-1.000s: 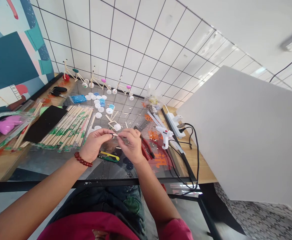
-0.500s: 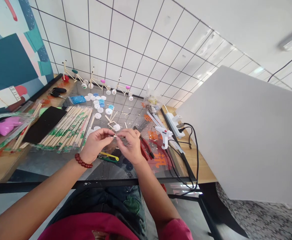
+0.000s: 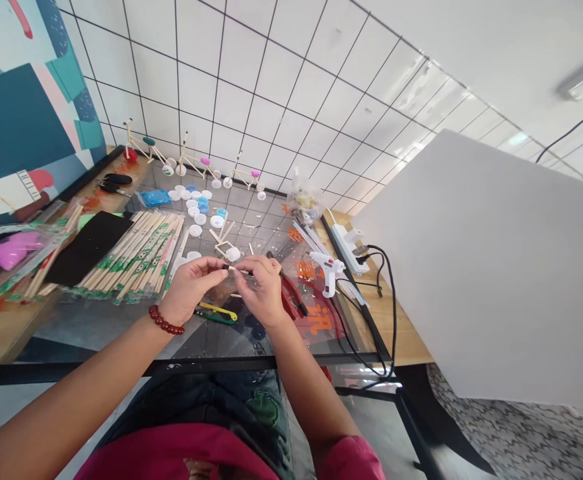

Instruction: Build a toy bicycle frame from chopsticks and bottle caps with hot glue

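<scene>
Over the table, my left hand (image 3: pixel 191 287) and my right hand (image 3: pixel 261 290) face each other, fingertips pinched on a short pale wooden stick (image 3: pixel 232 268). Dark bits show at both ends of the stick, partly covered by my fingers. Just beyond my fingertips lies a small wooden stick frame (image 3: pixel 224 244) with a white cap wheel (image 3: pixel 232 254). A yellow and green utility knife (image 3: pixel 217 312) rests below my hands. Red-handled pliers (image 3: pixel 292 293) lie beside my right hand, partly behind it.
Packed chopsticks (image 3: pixel 134 257) and a black sheet (image 3: pixel 91 248) lie left. Bottle caps (image 3: pixel 196 231) sit further back, before several model bicycles (image 3: pixel 191 163) along the tiled wall. At right are a white glue gun (image 3: pixel 327 270), a power strip (image 3: pixel 348 250) and black cables (image 3: pixel 395 313).
The small stick has turned slightly in my fingers, and a dark end now shows at my left fingertips. Both hands stay in nearly the same place.
</scene>
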{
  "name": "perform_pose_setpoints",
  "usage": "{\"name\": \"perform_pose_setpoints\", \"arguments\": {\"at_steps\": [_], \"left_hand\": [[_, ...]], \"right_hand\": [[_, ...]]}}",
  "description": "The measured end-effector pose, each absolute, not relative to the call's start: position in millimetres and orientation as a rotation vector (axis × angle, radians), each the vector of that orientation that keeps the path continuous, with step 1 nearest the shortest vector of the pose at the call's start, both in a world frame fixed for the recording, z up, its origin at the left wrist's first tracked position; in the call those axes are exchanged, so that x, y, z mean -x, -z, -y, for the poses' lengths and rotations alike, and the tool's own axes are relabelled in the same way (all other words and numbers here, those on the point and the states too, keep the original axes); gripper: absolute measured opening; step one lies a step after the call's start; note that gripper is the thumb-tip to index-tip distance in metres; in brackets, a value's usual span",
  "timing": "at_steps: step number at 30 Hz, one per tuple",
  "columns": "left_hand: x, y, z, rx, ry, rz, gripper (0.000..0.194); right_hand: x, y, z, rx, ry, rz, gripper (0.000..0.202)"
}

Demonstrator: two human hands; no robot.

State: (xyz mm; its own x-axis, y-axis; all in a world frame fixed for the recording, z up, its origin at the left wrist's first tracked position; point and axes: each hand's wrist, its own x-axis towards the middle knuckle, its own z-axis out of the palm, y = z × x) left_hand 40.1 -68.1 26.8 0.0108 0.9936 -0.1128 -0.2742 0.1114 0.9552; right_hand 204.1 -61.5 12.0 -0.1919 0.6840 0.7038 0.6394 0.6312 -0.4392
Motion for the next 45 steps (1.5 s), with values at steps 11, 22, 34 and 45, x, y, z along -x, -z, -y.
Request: {"name": "perform_pose_setpoints", "arguments": {"at_steps": [11, 22, 34, 45], "left_hand": [[-41.6, -25.8, 66.2, -0.901, -1.262, -1.076, 0.021], [-40.7, -21.0, 65.9, -0.858, -1.239, -1.043, 0.021], [-40.5, -14.9, 62.0, -0.782, -1.235, -1.080, 0.018], [-39.3, -16.7, 61.9, -0.684, -1.215, -0.996, 0.019]], "right_hand": [[-202.8, -10.1, 61.7, 1.051, 0.012, 1.903, 0.002], [-201.3, -9.7, 61.7, 1.117, 0.002, 1.893, 0.004], [-202.6, -8.9, 60.2, 1.106, -0.017, 1.897, 0.004], [-203.8, -7.7, 59.7, 1.121, 0.037, 1.933, 0.006]]}}
